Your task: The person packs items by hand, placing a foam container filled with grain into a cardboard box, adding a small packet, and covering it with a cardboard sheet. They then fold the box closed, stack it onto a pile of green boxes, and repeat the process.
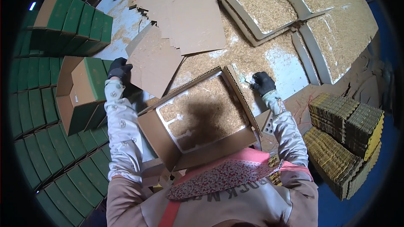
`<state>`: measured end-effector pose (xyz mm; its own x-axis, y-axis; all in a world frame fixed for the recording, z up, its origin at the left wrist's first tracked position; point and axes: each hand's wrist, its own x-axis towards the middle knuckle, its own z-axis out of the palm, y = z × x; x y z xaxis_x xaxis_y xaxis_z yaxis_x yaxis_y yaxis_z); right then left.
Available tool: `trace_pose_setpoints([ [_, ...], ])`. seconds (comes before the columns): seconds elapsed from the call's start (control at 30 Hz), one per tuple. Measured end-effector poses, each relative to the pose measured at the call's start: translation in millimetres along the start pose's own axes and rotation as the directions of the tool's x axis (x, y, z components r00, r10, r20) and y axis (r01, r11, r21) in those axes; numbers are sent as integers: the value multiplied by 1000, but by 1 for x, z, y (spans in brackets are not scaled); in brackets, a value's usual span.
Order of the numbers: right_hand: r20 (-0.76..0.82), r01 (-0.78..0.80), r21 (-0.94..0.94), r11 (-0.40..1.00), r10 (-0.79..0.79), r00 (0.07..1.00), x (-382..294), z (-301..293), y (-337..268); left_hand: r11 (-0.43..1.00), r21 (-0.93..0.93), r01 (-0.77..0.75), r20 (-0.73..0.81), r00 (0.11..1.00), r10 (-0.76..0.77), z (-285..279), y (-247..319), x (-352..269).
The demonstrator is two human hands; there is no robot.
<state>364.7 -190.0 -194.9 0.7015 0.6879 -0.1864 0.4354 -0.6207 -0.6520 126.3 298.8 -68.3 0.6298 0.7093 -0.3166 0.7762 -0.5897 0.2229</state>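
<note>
Before me stands an open cardboard carton [162,138], tilted in the view. Inside it lies a layer of straw-coloured husks or shavings [202,113] with white patches near its edges; a dark shadow falls across it. Beyond the carton's left side, my left hand [119,68], in a black glove, grips the left edge of a flat cardboard sheet [154,63]. My right hand [263,83], also black-gloved, is past the carton's right corner with its fingers curled. A small pale, plastic-looking piece [248,78] is at its fingertips; whether they hold it is unclear.
A fanned stack of cardboard sheets [199,15] lies at the far side. Husk-filled slabs with pale rims [258,3] spread at the far right. Green cartons [28,107] fill the left, one open carton [83,85] among them. Bundled yellowish corrugated stacks [334,157] stand at right.
</note>
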Motion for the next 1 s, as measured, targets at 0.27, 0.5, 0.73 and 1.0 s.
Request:
trace_pose_setpoints([
  [0.27,168,-2,-39,999,9,986,17,-9,6,971,-131,-200,-494,862,111,-81,110,-175],
  [0.5,-258,132,681,720,66,964,-15,-62,-86,564,-239,-791,286,498,819,43,143,-286],
  [0.73,500,790,-359,497,-612,612,-78,-42,-183,780,49,-624,748,540,386,51,177,-280],
  [1.0,357,221,316,922,-332,873,-38,-120,-137,652,226,-724,72,680,729,18,78,-284],
])
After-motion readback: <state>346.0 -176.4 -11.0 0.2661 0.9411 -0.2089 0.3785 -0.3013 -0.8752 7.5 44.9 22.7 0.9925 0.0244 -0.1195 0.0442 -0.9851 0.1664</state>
